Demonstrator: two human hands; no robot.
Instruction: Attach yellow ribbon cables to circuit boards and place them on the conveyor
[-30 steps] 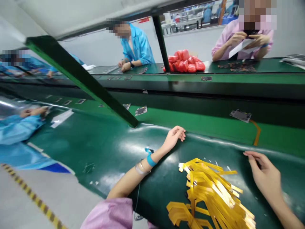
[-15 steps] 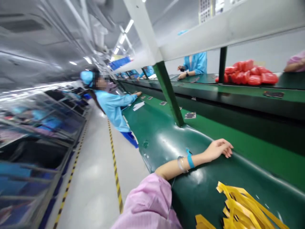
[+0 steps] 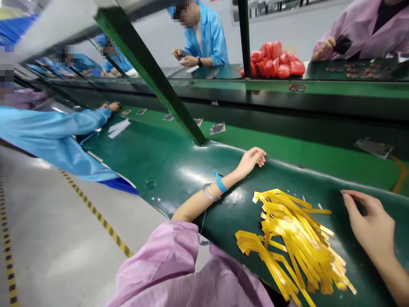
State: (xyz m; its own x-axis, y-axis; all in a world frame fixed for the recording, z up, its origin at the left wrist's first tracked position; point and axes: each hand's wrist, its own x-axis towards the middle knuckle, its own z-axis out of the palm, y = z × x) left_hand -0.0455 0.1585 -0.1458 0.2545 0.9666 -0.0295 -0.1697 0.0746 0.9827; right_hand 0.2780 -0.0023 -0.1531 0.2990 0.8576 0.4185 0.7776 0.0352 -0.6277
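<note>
My left hand (image 3: 251,162) rests on the raised edge of the green mat (image 3: 166,164), its fingers loosely bent and slightly apart, with nothing in it. A blue strap (image 3: 220,182) and a bracelet (image 3: 211,192) circle that wrist. At the right, my right hand (image 3: 372,221) is above the mat, thumb and forefinger tips together; no object shows between them. A heap of yellow flat strips (image 3: 297,234) lies between my hands, touching neither.
Beyond the mat runs a green belt with circuit boards (image 3: 217,128) and a larger board (image 3: 373,147). A slanted green post (image 3: 156,81) stands left of my hands. Red wrapped bundles (image 3: 276,62) are piled opposite. A co-worker's blue sleeve (image 3: 54,123) reaches in from the left.
The view has swung right. My right hand and the whole yellow heap now show. My left hand stays at the mat's edge.
</note>
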